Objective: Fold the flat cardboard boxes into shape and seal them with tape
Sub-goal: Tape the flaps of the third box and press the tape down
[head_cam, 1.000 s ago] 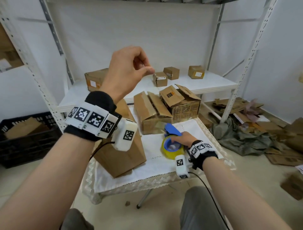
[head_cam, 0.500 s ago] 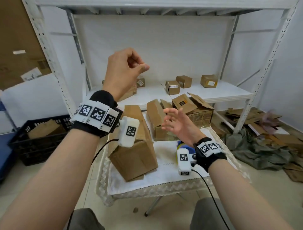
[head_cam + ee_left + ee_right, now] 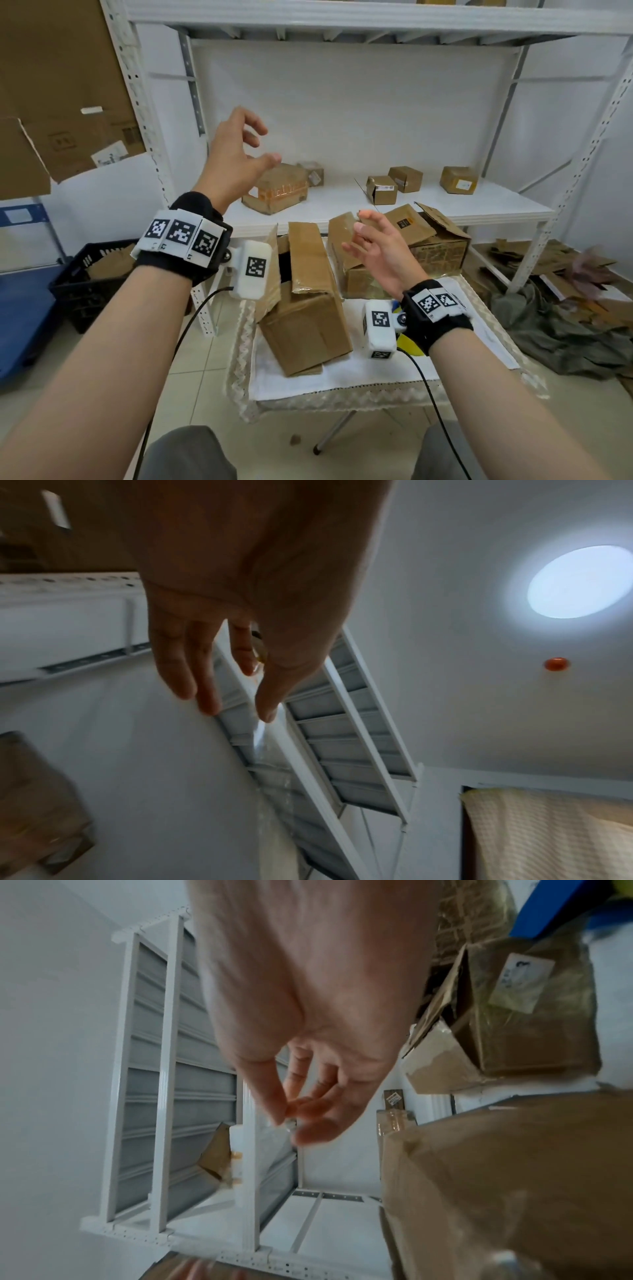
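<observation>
Both hands are raised in front of the shelf. My left hand (image 3: pixel 265 145) is highest, with its fingers spread and thumb apart. In the left wrist view a clear tape strip (image 3: pixel 270 764) clings to the thumb tip of that hand (image 3: pixel 253 685) and trails away from it. My right hand (image 3: pixel 359 221) is lower; in the right wrist view its thumb and fingertips (image 3: pixel 291 1121) pinch a small glinting bit of clear tape (image 3: pixel 289 1125). Below them a brown cardboard box (image 3: pixel 308 308) lies on the table (image 3: pixel 342 380) with its flaps loose. The blue and yellow tape dispenser (image 3: pixel 407 342) is mostly hidden behind my right wrist.
Two more open boxes (image 3: pixel 352 274) (image 3: pixel 442 243) stand at the table's far side. The white shelf (image 3: pixel 479 205) behind holds several small sealed boxes. A black crate (image 3: pixel 85 274) sits on the floor at left. Cardboard scraps and a green cloth (image 3: pixel 565 335) lie at right.
My right hand let go of the tape dispenser and rose toward the left hand. The left hand's pinch opened out. My head tilted up, showing more of the shelf.
</observation>
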Available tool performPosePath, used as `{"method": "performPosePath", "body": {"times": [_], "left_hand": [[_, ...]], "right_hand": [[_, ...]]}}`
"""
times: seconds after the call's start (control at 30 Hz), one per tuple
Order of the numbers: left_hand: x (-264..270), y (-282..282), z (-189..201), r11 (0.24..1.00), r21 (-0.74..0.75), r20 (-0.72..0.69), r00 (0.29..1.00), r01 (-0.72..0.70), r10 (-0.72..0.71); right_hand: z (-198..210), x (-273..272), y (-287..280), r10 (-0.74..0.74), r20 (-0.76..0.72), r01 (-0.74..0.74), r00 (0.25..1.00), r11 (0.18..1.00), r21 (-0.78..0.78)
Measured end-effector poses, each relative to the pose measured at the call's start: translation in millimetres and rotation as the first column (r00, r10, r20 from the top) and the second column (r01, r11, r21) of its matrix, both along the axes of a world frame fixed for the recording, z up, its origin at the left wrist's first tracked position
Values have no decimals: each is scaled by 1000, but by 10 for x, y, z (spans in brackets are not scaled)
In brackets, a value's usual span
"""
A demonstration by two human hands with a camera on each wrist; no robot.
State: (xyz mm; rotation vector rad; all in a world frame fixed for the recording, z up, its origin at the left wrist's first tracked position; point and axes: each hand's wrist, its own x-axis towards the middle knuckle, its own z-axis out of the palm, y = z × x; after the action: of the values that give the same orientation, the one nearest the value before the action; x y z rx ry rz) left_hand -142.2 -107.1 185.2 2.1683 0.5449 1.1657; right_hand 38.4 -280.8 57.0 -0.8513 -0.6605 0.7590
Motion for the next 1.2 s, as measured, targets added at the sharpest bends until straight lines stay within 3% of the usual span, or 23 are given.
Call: {"method": "performPosePath", "body": {"times": [0.13,0.27,0.5,0.7,0.9,1.07,1.2], "left_hand": [[-100,155,-214,989,-146,-37,999,-11,6],[-199,307,-310,970,-232,82,992,-78,99],[-324,495,-254,970,-161,199,957,-180,211],[-252,572,-369,966,-129,190,950,-226,248],[89,602,-493,978,-77,87,976,-193,200],[587,610,-515,988,-68,-59,989,-141,137],[954,674,-546,994,-33,-215,972,-104,95]], "right_hand": [[33,-120,101,0,-20,-2,1000,993,-120],[72,-321,296,126,-47,-132,991,981,-142],[125,-549,589,378,-154,-386,913,922,-26],[35,-552,585,260,-87,-273,962,938,-215],[-237,-371,412,153,-130,-184,980,945,-270],[-265,-333,286,199,-100,-220,975,929,-297],[-319,-308,244,192,-213,-238,958,947,-218]]}}
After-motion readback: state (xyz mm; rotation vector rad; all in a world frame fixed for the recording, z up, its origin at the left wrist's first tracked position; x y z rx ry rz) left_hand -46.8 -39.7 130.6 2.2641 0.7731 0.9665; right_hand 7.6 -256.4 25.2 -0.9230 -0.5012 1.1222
